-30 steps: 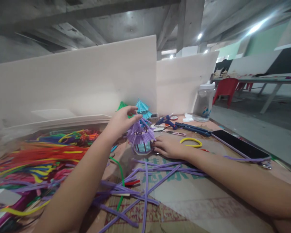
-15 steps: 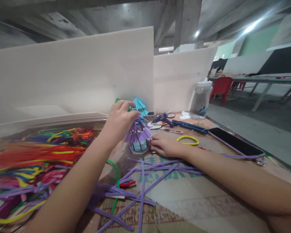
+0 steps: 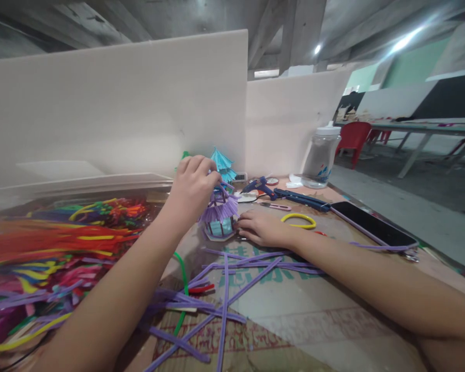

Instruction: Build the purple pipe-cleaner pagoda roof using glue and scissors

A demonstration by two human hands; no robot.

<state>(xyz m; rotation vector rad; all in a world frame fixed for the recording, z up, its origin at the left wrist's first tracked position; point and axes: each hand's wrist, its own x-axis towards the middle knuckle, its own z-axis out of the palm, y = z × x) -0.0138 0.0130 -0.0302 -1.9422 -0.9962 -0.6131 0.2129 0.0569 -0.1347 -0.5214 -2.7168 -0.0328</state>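
Observation:
A small tiered tower model with a purple fringed roof (image 3: 221, 211) and pale blue walls stands on the cardboard-covered table. My left hand (image 3: 196, 181) is closed at its top, fingers bent over the upper purple part; the fingertips are partly hidden. Low on the model's right side, my right hand (image 3: 259, 227) rests on the table with its fingertips at the base. Behind the model rises a light blue tiered roof (image 3: 223, 168). Purple pipe cleaners (image 3: 225, 305) lie crossed in front of it, with a green one (image 3: 184, 268) and a short red one (image 3: 201, 289).
A heap of coloured pipe cleaners (image 3: 62, 237) fills the left side. Toward the back right are a blue glue gun (image 3: 261, 187), a pink cutter (image 3: 275, 206), yellow-handled scissors (image 3: 299, 221), a dark blue tool (image 3: 302, 199), a phone (image 3: 374, 225) and a clear bottle (image 3: 321, 157). White boards (image 3: 120, 108) stand behind.
The camera view has shifted slightly, moving the table items a little up and left in the picture. Both hands stay at the model, the left one turned slightly more over its top.

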